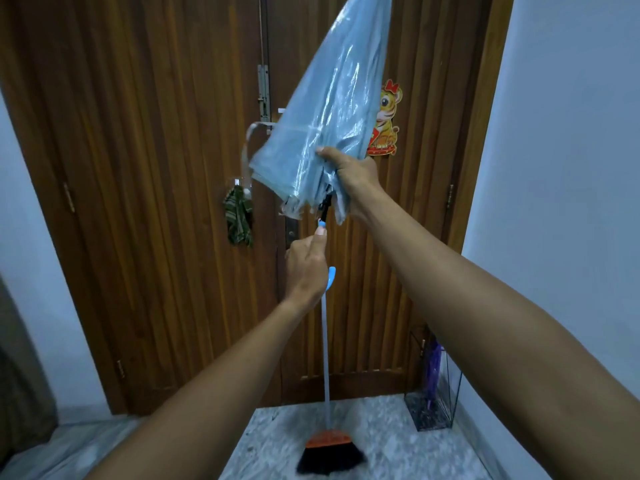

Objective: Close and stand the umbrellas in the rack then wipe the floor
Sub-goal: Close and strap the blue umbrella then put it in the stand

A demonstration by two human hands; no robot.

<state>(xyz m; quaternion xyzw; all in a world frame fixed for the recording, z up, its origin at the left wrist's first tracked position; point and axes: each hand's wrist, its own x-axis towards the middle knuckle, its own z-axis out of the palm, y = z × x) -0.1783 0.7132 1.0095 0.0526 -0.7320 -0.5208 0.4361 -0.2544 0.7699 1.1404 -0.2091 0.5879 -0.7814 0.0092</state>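
closing step: our right hand clutches the folds of the pale blue glossy umbrella, held high, our left hand wraps its handle; next we must lower it into the black wire rack

The blue umbrella in the upper middle of the frame is pale and glossy, with white glints on its folds, and its handle is a brighter blue. The door behind it is warm brown wood with vertical grooves. On the door, right of centre, a tiger sticker is yellow and orange with a red bow. Left of centre hangs a cloth striped green and pale. At bottom centre the broom has an orange head, black bristles and a pale grey stick. At lower right the dark wire rack holds a purple umbrella. The floor is mottled grey and white, and the walls are pale bluish white.
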